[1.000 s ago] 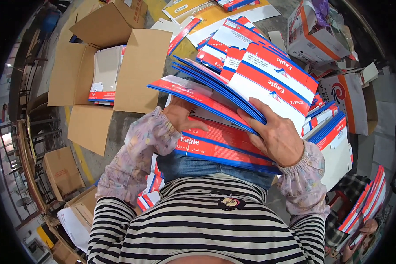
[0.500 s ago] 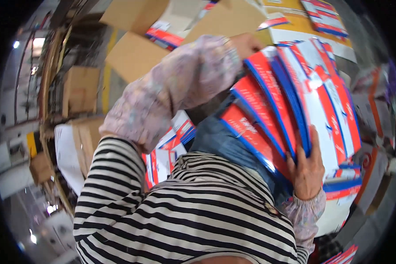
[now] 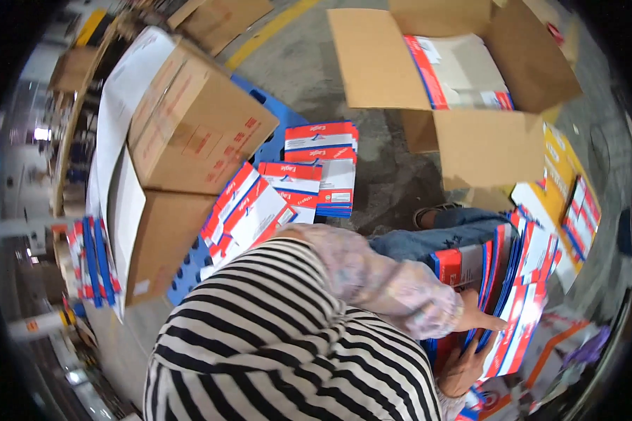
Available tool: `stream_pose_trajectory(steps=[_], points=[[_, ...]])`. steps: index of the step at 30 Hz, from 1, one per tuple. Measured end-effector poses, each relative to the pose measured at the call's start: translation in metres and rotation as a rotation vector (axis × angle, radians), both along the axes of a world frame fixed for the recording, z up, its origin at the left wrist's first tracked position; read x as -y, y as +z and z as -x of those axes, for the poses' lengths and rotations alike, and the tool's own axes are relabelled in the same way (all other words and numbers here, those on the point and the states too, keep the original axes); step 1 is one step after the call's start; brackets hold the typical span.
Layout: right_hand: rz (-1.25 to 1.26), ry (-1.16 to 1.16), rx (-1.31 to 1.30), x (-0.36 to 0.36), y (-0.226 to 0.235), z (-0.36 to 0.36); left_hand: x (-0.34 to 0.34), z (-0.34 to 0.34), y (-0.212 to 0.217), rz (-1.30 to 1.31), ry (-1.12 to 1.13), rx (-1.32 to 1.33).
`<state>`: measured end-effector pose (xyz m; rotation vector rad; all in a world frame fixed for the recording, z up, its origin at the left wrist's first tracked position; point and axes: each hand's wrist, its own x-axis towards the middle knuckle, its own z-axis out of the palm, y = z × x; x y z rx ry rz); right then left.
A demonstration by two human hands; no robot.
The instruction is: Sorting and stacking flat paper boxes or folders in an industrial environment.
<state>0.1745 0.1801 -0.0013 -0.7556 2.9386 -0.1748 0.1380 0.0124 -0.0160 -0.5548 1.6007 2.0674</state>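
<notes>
A thick fanned stack of flat printed cartons [image 3: 520, 309], red, white and blue, leans across my lap at the right. My left hand [image 3: 476, 313] reaches over from the left, its fingers at the cartons' edges and one finger stretched across them. Just below it, my right hand [image 3: 462, 370] grips the near side of the stack, fingers bent against the edges. The cartons hide parts of both hands' fingers. Beneath the stack, my leg in blue jeans [image 3: 435, 235] shows.
An open cardboard box [image 3: 490, 144] with flat cartons inside stands at the far right. Left are a closed brown box [image 3: 202, 133] and piles of similar cartons [image 3: 321, 158] by a blue pallet [image 3: 277, 144]. A yellow printed sheet [image 3: 562, 161] lies far right.
The view has swung left, bringing the pallet and box in. My left hand has come from the stack's far edge toward my right hand. The stack looks more upright and bunched.
</notes>
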Motion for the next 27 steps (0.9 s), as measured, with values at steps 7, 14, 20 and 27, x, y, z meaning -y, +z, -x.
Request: stream_pose_trajectory(steps=[7, 14, 20, 27], points=[[-0.115, -0.071, 0.035, 0.027, -0.006, 0.004, -0.046, 0.026, -0.046, 0.213, 0.187, 0.034], [-0.051, 0.164, 0.203, 0.044, 0.05, 0.015, 0.006, 0.033, -0.019, 0.182, -0.332, 0.163], [0.349, 0.009, 0.026, 0.016, 0.093, 0.051, 0.032, 0.029, -0.04, -0.348, 0.026, -0.469], [0.006, -0.073, -0.14, -0.045, 0.112, 0.12, 0.033, 0.055, -0.004, -0.572, -0.224, -0.422]])
